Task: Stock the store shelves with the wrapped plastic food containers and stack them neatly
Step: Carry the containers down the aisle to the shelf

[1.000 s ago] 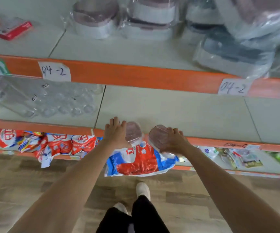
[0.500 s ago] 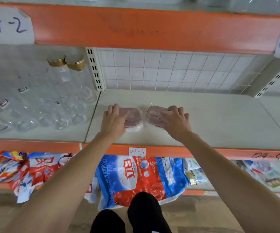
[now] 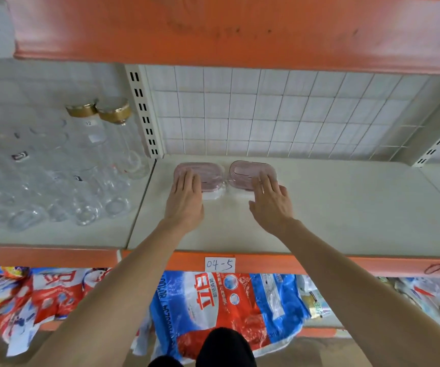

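With both pink-lidded wrapped containers lying side by side at the far left of the shelf board (image 3: 319, 213), close to the wire grid back (image 3: 266, 115), little remains but letting go cleanly. Left hand (image 3: 184, 200) flat, fingers straight and together, resting on the near part of the left container (image 3: 200, 173). Right hand (image 3: 271, 202) flat too, fingers slightly spread, fingertips on the near edge of the right container (image 3: 250, 172), thumb out to the side. Nothing gripped or pinched by either.

Likely trouble: loose clear wrap bunched between the two boxes, slippery on the smooth board; an uneven push could skew one box, ride it over its neighbour, or leave the pair crooked. Too much shove to the left risks knocking the upright (image 3: 145, 115) and rattling the clear glass bottles (image 3: 86, 186) just beyond it, two with gold caps (image 3: 100, 109). Wrap clinging to a palm on withdrawal could drag a box back toward the near edge, above the detergent bags (image 3: 227, 308) below.
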The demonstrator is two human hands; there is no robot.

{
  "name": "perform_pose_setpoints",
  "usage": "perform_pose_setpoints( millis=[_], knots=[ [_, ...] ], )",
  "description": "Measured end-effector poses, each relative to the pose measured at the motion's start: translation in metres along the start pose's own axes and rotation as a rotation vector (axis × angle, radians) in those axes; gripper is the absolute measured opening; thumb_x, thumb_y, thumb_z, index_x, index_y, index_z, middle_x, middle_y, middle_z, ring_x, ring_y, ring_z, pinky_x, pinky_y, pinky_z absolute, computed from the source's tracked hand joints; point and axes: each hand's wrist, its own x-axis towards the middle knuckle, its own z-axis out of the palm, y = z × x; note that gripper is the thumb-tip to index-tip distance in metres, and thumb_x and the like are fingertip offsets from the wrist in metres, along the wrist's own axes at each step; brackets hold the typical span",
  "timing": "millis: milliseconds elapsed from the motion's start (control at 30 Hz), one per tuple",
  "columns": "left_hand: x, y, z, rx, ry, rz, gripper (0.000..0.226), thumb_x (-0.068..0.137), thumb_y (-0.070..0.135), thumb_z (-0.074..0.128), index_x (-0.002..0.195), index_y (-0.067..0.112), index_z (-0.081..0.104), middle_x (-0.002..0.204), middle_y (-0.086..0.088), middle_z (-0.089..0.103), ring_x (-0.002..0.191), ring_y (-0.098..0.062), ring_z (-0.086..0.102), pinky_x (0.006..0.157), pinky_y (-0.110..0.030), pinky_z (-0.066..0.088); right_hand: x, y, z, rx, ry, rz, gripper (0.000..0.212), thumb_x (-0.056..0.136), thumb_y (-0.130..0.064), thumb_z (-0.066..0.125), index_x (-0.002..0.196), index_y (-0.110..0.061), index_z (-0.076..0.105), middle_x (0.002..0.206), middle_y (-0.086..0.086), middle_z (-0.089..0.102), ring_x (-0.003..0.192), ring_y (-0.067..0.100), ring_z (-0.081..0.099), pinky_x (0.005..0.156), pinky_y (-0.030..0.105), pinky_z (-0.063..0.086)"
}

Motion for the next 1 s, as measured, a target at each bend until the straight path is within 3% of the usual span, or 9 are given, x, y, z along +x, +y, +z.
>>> perform_pose_setpoints(
  millis=[100,167,300,367,500,833,1000],
  knots=[
    [-0.017,0.002,-0.023,-0.012,0.038,0.056,0.052,0.074,0.008,0.065,0.123,-0.004,0.05,0.12,-0.02,0.05,0.113,-0.036,0.05,0.097,-0.04,0.041,-0.021,-0.008,-0.015,-0.004,0.064,-0.081,0.052,0.097,-0.023,0.041,0.144,-0.006,0.025,0.148,0.01,0.026,0.135,0.026,0.027,0.102,0.036,0.028],
    [-0.034,0.005,-0.04,0.037,0.022,0.134,0.045,0.064,0.009,0.073,0.106,0.0,0.059,0.103,-0.016,0.057,0.093,-0.033,0.058,0.077,-0.039,0.048,-0.04,-0.018,-0.025,0.006,-0.004,-0.174,0.044,0.094,-0.017,0.043,0.137,-0.008,0.036,0.14,0.008,0.037,0.128,0.025,0.035,0.097,0.034,0.033],
    [-0.061,0.014,-0.059,0.062,-0.226,0.24,0.026,0.089,0.016,0.048,0.114,0.009,0.051,0.113,-0.005,0.053,0.105,-0.023,0.05,0.086,-0.033,0.043,-0.062,-0.028,-0.037,0.065,-0.187,-0.285,0.038,0.092,-0.011,0.046,0.13,-0.01,0.043,0.13,0.006,0.044,0.122,0.023,0.04,0.094,0.033,0.038],
    [-0.08,0.017,-0.085,0.079,-0.285,0.259,0.025,0.092,0.018,0.043,0.115,0.01,0.05,0.114,-0.005,0.054,0.105,-0.021,0.051,0.082,-0.031,0.042,-0.081,-0.031,-0.059,0.109,-0.28,-0.309,0.037,0.093,-0.008,0.046,0.129,-0.009,0.043,0.128,0.007,0.045,0.121,0.023,0.041,0.093,0.035,0.04],
    [-0.108,0.023,-0.131,0.067,-0.348,0.27,0.029,0.096,0.021,0.041,0.121,0.009,0.047,0.115,-0.005,0.053,0.105,-0.02,0.052,0.07,-0.029,0.039,-0.111,-0.036,-0.107,0.159,-0.305,-0.295,0.035,0.092,-0.009,0.044,0.127,-0.008,0.045,0.126,0.007,0.048,0.117,0.023,0.043,0.087,0.035,0.041],
    [-0.136,0.041,-0.238,0.059,-0.283,0.444,0.026,0.095,0.021,0.039,0.115,0.01,0.052,0.108,-0.005,0.056,0.098,-0.02,0.055,0.065,-0.029,0.036,-0.175,-0.024,-0.214,0.167,-0.208,-0.32,0.031,0.094,-0.017,0.046,0.124,-0.009,0.047,0.123,0.007,0.052,0.115,0.023,0.046,0.086,0.035,0.043],
    [-0.147,0.07,-0.278,0.064,-0.237,0.42,0.024,0.093,0.019,0.041,0.11,0.01,0.055,0.103,-0.004,0.059,0.092,-0.02,0.058,0.064,-0.029,0.039,-0.201,0.007,-0.255,0.129,-0.152,-0.352,0.034,0.096,-0.022,0.043,0.129,-0.011,0.045,0.127,0.004,0.05,0.12,0.02,0.044,0.087,0.034,0.042]
  ],
)
